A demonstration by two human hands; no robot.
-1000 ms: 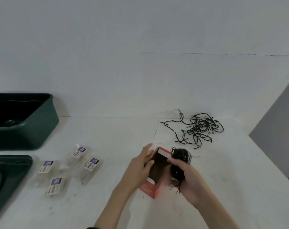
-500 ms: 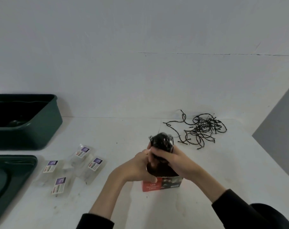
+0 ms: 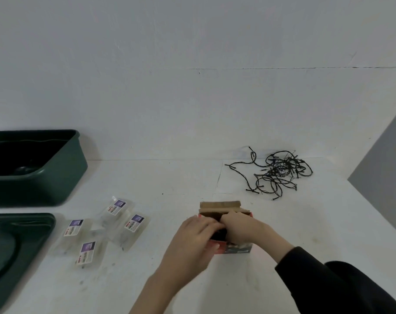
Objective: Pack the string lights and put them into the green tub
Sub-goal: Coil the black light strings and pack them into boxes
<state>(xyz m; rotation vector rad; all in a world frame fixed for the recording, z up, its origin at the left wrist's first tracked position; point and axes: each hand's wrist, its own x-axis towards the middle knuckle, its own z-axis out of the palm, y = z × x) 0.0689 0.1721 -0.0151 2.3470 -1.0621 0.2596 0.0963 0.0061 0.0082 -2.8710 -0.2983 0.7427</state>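
Note:
A small red cardboard box (image 3: 234,248) stands upright on the white table, its brown top flaps (image 3: 220,206) folded back. A dark bundle of string lights (image 3: 219,232) sits down inside the box opening, mostly hidden by my hands. My left hand (image 3: 192,236) grips the box's left side with fingers over the opening. My right hand (image 3: 240,226) presses down on the bundle from the right. A second, loose tangle of black string lights (image 3: 278,172) lies at the back right. The green tub (image 3: 63,175) stands open at the far left.
The tub's green lid (image 3: 18,243) lies flat in front of the tub at the left edge. Several clear plastic packets with printed labels (image 3: 115,223) are spread between the lid and the box. A grey panel (image 3: 387,177) borders the table's right side.
The bundle was held beside the box, then above its opening; now it is pushed down inside, with both hands lowered onto the top of the box.

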